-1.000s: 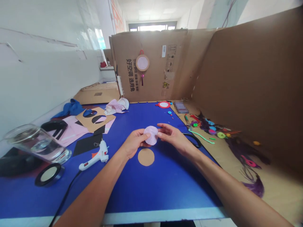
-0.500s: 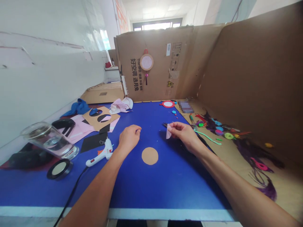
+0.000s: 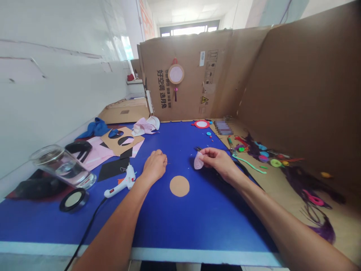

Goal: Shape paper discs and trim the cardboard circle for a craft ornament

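Between the thumb and fingers of my right hand is a small pale-pink piece, thin and petal-shaped, held above the blue tabletop. My left hand is closed with its fingers curled down near the table. A faint thin line shows by its fingertips, but what it holds, if anything, is hidden. A round tan cardboard disc lies flat between and below the two hands. Dark-handled scissors or pliers rest partly hidden behind my right hand. Left of my left forearm lies a white glue gun with its black cord.
A glass of water and a black-rimmed round container stand at left. Cut cardboard, black sheets and pink cloth lie beyond. Purple tassels and buttons are at right. Cardboard walls rise behind.
My right hand has turned the pink piece so its broad face shows, slightly further left. The fingers of my left hand have curled in more. The disc stays in place.
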The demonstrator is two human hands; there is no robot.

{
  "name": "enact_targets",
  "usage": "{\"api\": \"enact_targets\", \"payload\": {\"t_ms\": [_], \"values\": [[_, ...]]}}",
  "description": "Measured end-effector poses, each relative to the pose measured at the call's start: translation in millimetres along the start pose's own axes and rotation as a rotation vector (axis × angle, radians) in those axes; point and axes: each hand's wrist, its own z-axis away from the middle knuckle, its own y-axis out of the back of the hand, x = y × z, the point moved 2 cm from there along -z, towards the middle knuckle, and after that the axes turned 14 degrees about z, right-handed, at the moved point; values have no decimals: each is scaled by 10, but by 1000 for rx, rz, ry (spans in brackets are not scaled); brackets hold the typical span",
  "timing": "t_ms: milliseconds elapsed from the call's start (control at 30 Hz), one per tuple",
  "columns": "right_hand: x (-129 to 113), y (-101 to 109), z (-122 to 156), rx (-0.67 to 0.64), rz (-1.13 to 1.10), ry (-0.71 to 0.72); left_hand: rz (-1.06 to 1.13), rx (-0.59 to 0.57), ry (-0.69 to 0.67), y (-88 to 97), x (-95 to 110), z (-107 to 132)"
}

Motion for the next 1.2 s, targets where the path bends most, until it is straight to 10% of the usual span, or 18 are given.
{"api": "enact_targets", "payload": {"t_ms": [400, 600, 833, 967, 1200], "values": [[35, -18, 19, -16, 37, -21, -117, 203, 116, 13, -29, 16], [14, -23, 28, -47, 4, -17, 541, 250, 17, -111, 167, -15], [-87, -74, 125, -250, -133, 70, 1545, -40, 107, -267, 509, 53], [-149, -125, 178, -349, -140, 123, 1690, -243, 214, -290, 559, 109], [-108, -113, 146, -262, -277, 30, 1708, -182, 307, -283, 556, 104]]}}
